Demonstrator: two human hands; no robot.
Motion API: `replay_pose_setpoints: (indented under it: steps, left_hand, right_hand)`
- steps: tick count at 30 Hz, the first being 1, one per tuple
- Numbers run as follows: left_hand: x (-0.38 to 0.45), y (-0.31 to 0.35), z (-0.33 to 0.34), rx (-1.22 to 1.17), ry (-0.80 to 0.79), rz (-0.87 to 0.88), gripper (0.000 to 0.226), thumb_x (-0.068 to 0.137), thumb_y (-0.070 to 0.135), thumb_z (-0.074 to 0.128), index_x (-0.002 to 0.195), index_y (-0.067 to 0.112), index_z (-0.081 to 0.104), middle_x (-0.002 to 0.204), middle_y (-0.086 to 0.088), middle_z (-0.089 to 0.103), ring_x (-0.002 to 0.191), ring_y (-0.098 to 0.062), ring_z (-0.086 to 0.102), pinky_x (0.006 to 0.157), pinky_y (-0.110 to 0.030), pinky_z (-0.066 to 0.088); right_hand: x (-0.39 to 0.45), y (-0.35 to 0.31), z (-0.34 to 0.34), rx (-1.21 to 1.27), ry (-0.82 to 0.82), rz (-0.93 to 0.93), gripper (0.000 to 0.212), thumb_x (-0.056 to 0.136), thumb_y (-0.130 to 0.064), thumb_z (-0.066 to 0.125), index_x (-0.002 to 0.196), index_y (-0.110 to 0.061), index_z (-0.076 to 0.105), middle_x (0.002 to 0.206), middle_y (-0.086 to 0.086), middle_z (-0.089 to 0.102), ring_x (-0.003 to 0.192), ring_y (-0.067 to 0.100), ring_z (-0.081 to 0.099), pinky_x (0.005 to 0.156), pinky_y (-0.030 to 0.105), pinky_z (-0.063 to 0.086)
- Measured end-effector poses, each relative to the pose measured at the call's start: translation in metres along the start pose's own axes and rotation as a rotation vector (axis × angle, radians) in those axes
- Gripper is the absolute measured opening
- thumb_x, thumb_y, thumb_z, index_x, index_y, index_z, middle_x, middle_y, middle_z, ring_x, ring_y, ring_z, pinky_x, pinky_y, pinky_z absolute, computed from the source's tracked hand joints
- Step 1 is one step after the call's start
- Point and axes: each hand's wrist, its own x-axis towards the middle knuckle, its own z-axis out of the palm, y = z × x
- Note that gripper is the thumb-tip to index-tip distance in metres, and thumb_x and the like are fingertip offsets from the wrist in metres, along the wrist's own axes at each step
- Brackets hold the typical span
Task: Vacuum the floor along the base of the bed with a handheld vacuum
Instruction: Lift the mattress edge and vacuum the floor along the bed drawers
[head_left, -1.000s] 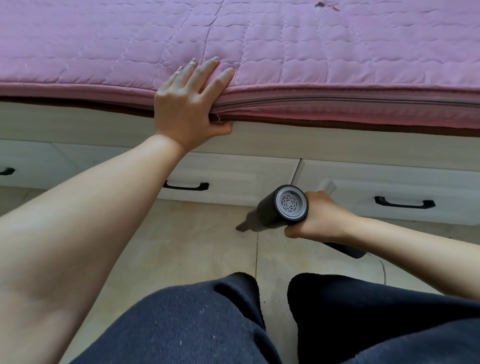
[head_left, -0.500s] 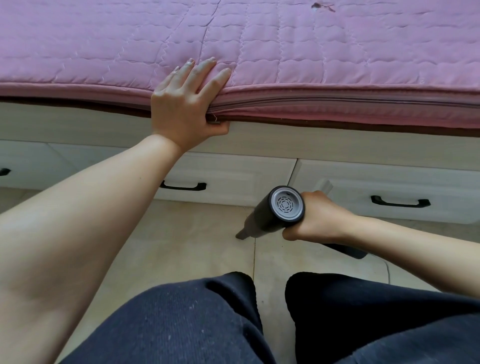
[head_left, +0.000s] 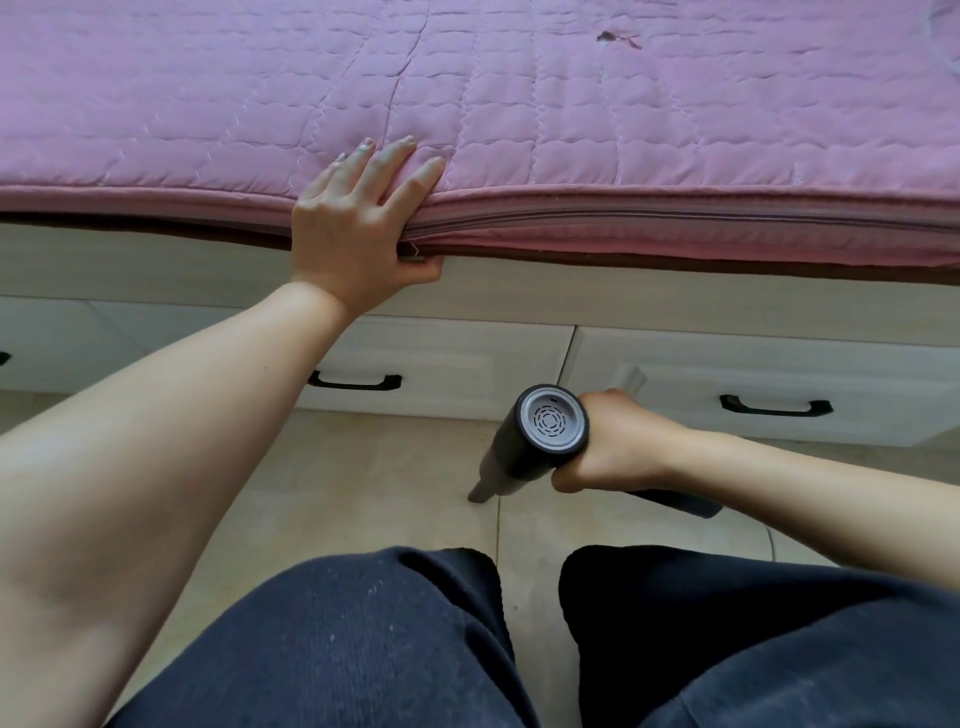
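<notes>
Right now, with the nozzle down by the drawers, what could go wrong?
1. The vacuum nozzle sits on the floor near the tile seam, short of the drawer fronts, so the strip along the base may get missed.
2. Swept sideways, it may knock the black drawer handle.
3. The left hand braces on the mattress edge; that could slip.

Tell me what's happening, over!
Left hand gripping mattress edge. Right hand holding vacuum, nozzle down at floor before drawers. Nothing blocking.
</notes>
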Motion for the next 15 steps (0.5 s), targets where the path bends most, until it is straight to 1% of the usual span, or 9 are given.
replay_pose_setpoints:
  steps: [10, 13, 15]
  left_hand:
    - [0.000, 0.000, -0.001, -0.005, -0.029, 0.000, 0.071, 0.075, 0.055, 0.060, 0.140, 0.026, 0.054, 0.144, -0.007, 0.054, 0.128, -0.038, 0.054, 0.104, -0.050, 0.043]
    - [-0.001, 0.001, -0.001, -0.017, -0.044, -0.006, 0.072, 0.076, 0.055, 0.060, 0.141, 0.026, 0.052, 0.145, -0.008, 0.053, 0.128, -0.038, 0.053, 0.106, -0.050, 0.041]
    - [-0.001, 0.003, -0.003, -0.029, -0.061, -0.015, 0.074, 0.075, 0.055, 0.059, 0.142, 0.026, 0.052, 0.145, -0.008, 0.053, 0.128, -0.039, 0.052, 0.107, -0.051, 0.040]
  right_hand:
    - [-0.013, 0.002, -0.006, -0.060, -0.045, -0.010, 0.031, 0.065, -0.020, 0.070, 0.057, -0.018, 0.040, 0.058, -0.005, 0.043, 0.060, 0.017, 0.042, 0.045, 0.021, 0.029]
    - [-0.014, 0.004, -0.006, -0.093, -0.062, -0.026, 0.027, 0.065, -0.022, 0.069, 0.062, -0.017, 0.043, 0.061, -0.003, 0.045, 0.062, 0.018, 0.043, 0.049, 0.023, 0.033]
    - [-0.015, 0.005, -0.005, -0.104, -0.077, -0.029, 0.027, 0.064, -0.023, 0.069, 0.061, -0.017, 0.043, 0.059, -0.003, 0.045, 0.062, 0.018, 0.043, 0.050, 0.024, 0.034]
